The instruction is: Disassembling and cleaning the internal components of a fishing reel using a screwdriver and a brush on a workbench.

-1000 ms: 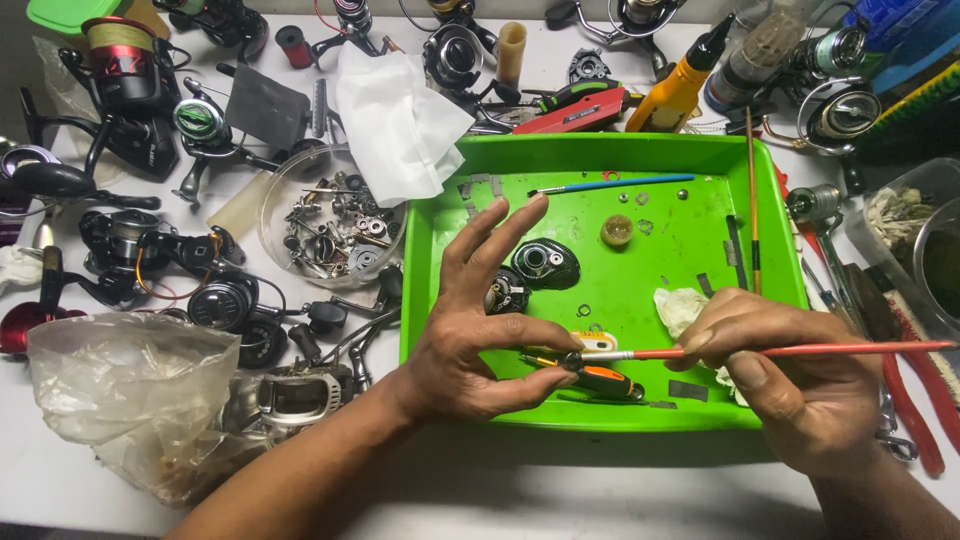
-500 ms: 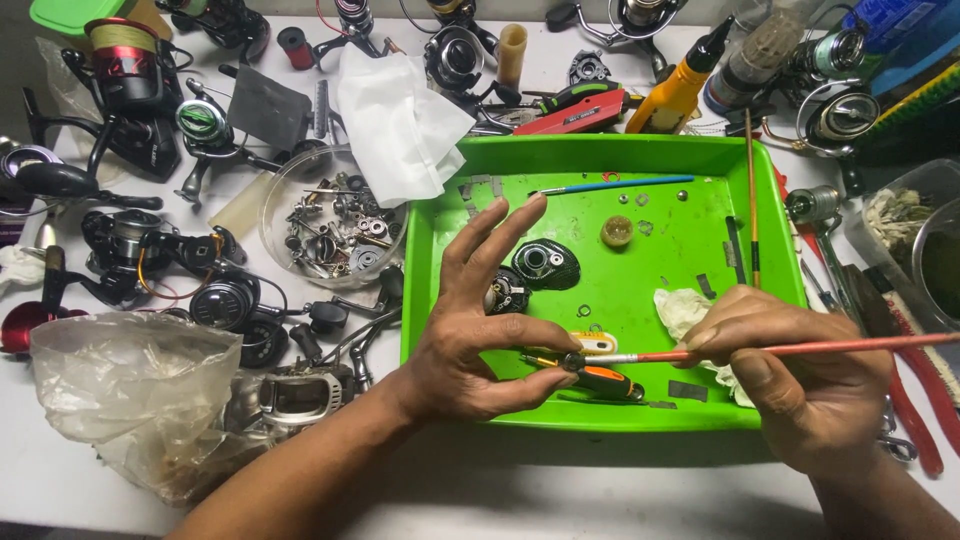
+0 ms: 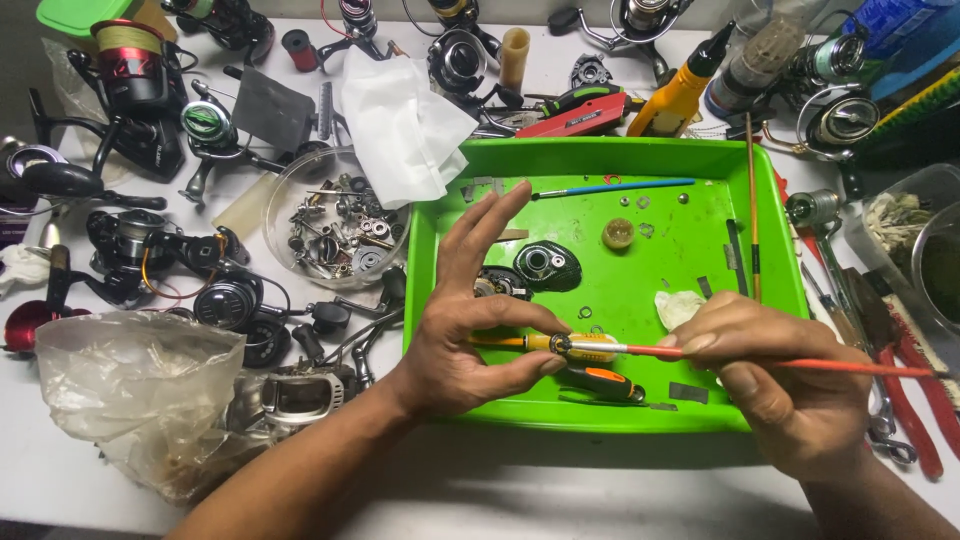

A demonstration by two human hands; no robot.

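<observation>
Unmoved: both hands (image 3: pixel 470 330) over green tray (image 3: pixel 600 155).

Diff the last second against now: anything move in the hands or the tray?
Almost nothing. The left hand still pinches the small yellow part over the green tray, fingers spread as before. The right hand still holds the thin red-handled brush with its tip at that part. No visible grasp or release. The blue brush, black reel cover and clutter around the tray are unchanged.
</observation>
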